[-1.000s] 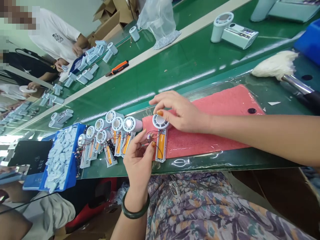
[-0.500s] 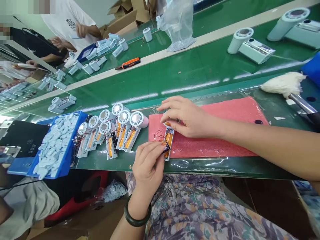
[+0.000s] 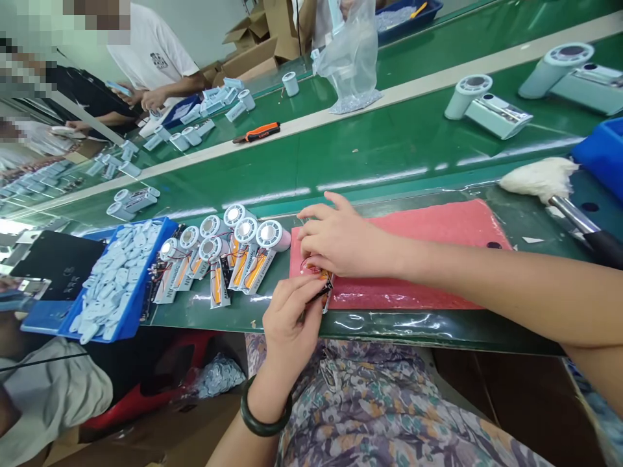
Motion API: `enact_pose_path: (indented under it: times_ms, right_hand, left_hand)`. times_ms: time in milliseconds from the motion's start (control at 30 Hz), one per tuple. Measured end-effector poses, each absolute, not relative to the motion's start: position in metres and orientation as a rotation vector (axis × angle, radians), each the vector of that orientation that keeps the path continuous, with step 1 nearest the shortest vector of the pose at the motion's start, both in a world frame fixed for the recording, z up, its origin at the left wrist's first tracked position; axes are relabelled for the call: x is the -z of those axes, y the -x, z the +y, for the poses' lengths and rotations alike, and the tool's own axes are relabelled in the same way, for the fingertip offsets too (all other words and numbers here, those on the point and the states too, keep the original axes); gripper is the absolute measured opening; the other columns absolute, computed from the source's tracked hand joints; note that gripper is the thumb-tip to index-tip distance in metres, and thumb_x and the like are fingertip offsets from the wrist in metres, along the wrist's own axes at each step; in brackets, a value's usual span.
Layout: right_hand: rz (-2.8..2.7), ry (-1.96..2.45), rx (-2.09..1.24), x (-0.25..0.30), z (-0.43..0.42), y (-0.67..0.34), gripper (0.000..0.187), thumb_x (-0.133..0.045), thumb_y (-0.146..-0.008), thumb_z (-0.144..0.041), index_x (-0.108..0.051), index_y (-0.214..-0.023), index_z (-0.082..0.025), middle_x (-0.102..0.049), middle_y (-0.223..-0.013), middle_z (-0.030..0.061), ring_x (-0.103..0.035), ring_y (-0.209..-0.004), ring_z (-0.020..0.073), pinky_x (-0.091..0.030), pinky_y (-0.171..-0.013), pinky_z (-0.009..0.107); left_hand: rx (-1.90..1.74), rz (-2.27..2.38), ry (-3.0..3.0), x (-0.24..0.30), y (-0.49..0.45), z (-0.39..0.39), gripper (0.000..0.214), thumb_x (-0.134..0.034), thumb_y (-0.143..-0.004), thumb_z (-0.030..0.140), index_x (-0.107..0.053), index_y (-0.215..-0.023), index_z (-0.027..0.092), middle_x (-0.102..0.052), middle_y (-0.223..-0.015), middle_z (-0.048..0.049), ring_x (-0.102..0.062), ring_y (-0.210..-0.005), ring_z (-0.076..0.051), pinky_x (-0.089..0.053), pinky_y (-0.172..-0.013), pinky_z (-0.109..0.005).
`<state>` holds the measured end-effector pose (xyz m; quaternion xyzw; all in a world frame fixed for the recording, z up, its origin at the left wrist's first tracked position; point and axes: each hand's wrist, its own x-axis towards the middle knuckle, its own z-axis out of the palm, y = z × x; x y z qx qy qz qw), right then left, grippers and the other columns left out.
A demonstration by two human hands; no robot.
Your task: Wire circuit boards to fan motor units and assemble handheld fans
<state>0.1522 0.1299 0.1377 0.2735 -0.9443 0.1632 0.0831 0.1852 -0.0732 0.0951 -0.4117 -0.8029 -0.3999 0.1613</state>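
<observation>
An opened handheld fan (image 3: 328, 299) with an orange battery inside lies on the red mat (image 3: 413, 285). My left hand (image 3: 292, 314) pinches a small black circuit board (image 3: 322, 292) over its handle end. Curled over the top of the same fan is my right hand (image 3: 341, 240), index finger raised and thumb low beside thin red and black wires (image 3: 307, 263). The fan's head is hidden under that hand. Several part-built fans (image 3: 243, 256) with open handles, batteries and loose wires lie left of my left hand.
A blue bin (image 3: 131, 324) full of pale blue plastic parts stands at the left. Beyond are orange-handled pliers (image 3: 263, 131), a clear bag (image 3: 353, 71) and finished-looking fans (image 3: 501, 115). At right lies a metal-shafted tool (image 3: 577, 214). Co-workers (image 3: 150, 58) work across the bench.
My right hand has come down and left over the fan, its fingers drawn in closer to the wires and covering more of it. My left hand stays on the circuit board. The view has shifted slightly.
</observation>
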Motion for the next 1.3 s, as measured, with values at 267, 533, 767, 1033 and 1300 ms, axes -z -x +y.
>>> enact_pose_path:
  times_ms: [267, 533, 767, 1033, 1300]
  right_hand:
    - [-2.799, -0.682, -0.902, -0.144, 0.138, -0.15, 0.018, -0.07, -0.094, -0.006, -0.076, -0.089, -0.022, -0.073, -0.091, -0.0006, -0.063, -0.098, 0.0233, -0.018, -0.118, 0.06]
    - [-2.567, -0.74, -1.291, -0.123, 0.153, -0.142, 0.015, -0.069, -0.095, -0.011, -0.077, -0.092, -0.024, -0.074, -0.089, -0.0034, -0.064, -0.093, 0.0192, -0.036, -0.095, 0.036]
    - [-2.561, -0.655, -1.357, -0.121, 0.15, -0.144, 0.013, -0.062, -0.091, -0.013, -0.071, -0.086, -0.021, -0.071, -0.087, -0.0027, -0.059, -0.078, 0.0167, -0.03, -0.099, 0.041]
    - [-2.489, -0.75, -1.356, -0.122, 0.151, -0.147, 0.014, -0.057, -0.089, -0.014, -0.068, -0.086, -0.022, -0.069, -0.088, -0.0029, -0.058, -0.08, 0.0175, -0.024, -0.111, 0.046]
    - [-2.417, -0.807, -1.069, -0.111, 0.145, -0.152, 0.013, -0.055, -0.089, -0.017, -0.067, -0.087, -0.022, -0.065, -0.091, 0.0029, -0.058, -0.103, 0.0253, -0.029, -0.109, 0.049]
  left_hand:
    - [1.64, -2.429, 0.811, -0.089, -0.184, -0.078, 0.024, -0.07, -0.092, 0.02, -0.076, -0.114, 0.025, -0.075, -0.109, -0.0061, -0.07, -0.102, -0.019, -0.058, -0.091, -0.031]
    - [2.526, -2.295, 0.136, -0.101, -0.168, -0.063, 0.042, -0.091, -0.073, 0.04, -0.078, -0.108, 0.022, -0.074, -0.091, -0.0043, -0.066, -0.074, -0.011, -0.057, -0.069, -0.02]
    - [2.549, -2.247, 0.109, -0.102, -0.167, -0.06, 0.041, -0.091, -0.074, 0.039, -0.077, -0.108, 0.021, -0.072, -0.086, -0.0028, -0.062, -0.069, -0.009, -0.052, -0.061, -0.017]
    - [2.528, -2.244, 0.129, -0.1, -0.169, -0.061, 0.038, -0.088, -0.077, 0.038, -0.076, -0.109, 0.02, -0.074, -0.096, -0.006, -0.063, -0.07, -0.01, -0.054, -0.06, -0.017]
    - [2.684, -2.223, 0.08, -0.1, -0.166, -0.059, 0.037, -0.089, -0.076, 0.039, -0.076, -0.105, 0.021, -0.069, -0.078, -0.0014, -0.061, -0.064, -0.01, -0.052, -0.056, -0.018]
